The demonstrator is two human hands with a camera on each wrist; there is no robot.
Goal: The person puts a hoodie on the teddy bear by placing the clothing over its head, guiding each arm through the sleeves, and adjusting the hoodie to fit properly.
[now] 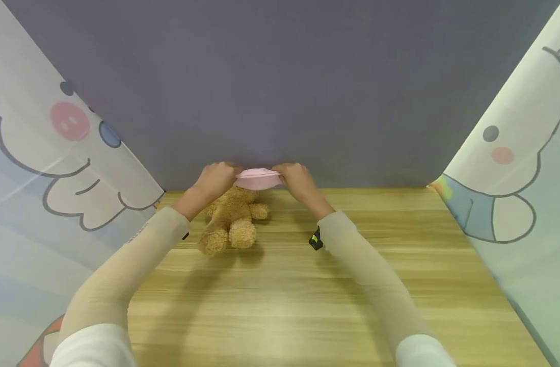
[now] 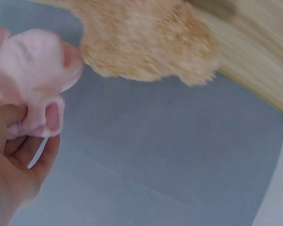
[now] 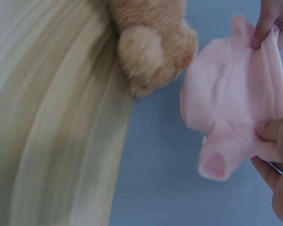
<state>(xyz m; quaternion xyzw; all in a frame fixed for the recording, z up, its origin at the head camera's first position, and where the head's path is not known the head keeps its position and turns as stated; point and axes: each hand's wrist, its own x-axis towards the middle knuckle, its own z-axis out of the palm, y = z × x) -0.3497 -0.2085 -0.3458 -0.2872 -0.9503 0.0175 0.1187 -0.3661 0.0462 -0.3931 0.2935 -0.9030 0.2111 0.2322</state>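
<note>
A small pink doll's top (image 1: pixel 258 179) with short sleeves is stretched between both hands, in front of the grey backdrop. My left hand (image 1: pixel 218 178) pinches one side of it between thumb and fingers, as the left wrist view shows near a sleeve (image 2: pixel 53 115). The opposite side is pinched by my right hand (image 1: pixel 297 179), seen close up in the right wrist view beside the other sleeve (image 3: pixel 214 165). Below the top and to its left, a light brown teddy bear (image 1: pixel 234 214) lies on the wooden table, partly covered by the left hand and forearm. Neither hand grips the bear.
The wood-grain table (image 1: pixel 280 306) ends at a grey wall panel (image 1: pixel 289 92). White and blue cartoon-printed sheets (image 1: pixel 27 153) border the left side, with a similar sheet (image 1: pixel 500 168) on the right. A black wrist device (image 1: pixel 316 239) shows under the right cuff.
</note>
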